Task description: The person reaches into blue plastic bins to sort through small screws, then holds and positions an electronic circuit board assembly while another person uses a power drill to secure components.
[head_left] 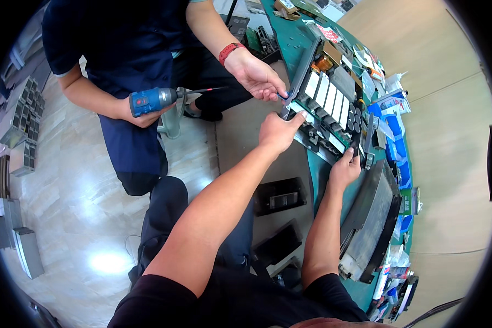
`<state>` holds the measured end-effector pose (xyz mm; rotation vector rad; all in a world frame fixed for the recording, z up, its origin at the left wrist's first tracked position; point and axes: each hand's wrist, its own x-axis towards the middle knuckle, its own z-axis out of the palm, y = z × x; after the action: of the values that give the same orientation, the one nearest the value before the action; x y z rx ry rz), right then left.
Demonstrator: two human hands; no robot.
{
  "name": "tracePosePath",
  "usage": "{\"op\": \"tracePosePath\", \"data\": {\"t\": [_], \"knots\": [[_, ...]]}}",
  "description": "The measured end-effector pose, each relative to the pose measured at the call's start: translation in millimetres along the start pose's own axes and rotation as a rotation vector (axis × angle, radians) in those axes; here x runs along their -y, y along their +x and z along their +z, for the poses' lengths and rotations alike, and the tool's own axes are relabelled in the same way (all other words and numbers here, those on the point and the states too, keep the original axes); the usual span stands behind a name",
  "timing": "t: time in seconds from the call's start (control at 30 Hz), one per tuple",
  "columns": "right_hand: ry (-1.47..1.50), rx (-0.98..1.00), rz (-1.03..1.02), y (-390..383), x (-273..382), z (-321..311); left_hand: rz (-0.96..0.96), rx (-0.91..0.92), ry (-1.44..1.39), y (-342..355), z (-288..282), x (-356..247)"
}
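An open electronics unit (333, 101), a metal frame with a circuit board, a row of white blocks and black round capacitors, lies tilted at the edge of the green bench. My left hand (280, 132) is closed on its near left edge, thumb on top. At the near right corner my right hand (345, 168) grips the same unit. A co-worker's hand (257, 76), with a red wristband, touches the unit's left corner beside my left hand; a small blue thing shows at its fingertips. The co-worker's other hand holds a blue cordless screwdriver (153, 102) with a long bit.
A grey metal housing (370, 218) lies on the green bench (359, 292) to the right of my right forearm. Blue bins (402, 150) line the wall side. Black plastic parts (280, 197) sit below, between my arms. Grey boxes (19, 112) stand on the floor at far left.
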<state>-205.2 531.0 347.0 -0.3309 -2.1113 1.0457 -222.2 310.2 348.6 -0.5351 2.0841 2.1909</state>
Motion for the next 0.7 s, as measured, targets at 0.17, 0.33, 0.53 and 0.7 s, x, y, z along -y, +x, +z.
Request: {"op": "tracePosePath", "data": {"t": [0.17,0.33,0.53,0.7], "knots": [[-0.020,-0.009,0.020,-3,9,1,0.009,-0.006,-0.046,-1,0,0],[-0.050,-0.020,0.025,-1,6,-1,0.019,-0.031,-0.064,-3,1,-2],[-0.047,-0.020,0.006,-1,5,-1,0.026,-0.030,-0.063,-4,1,-4],[-0.035,-0.019,-0.008,0,1,0,0.038,-0.044,-0.096,-4,2,-2]]}}
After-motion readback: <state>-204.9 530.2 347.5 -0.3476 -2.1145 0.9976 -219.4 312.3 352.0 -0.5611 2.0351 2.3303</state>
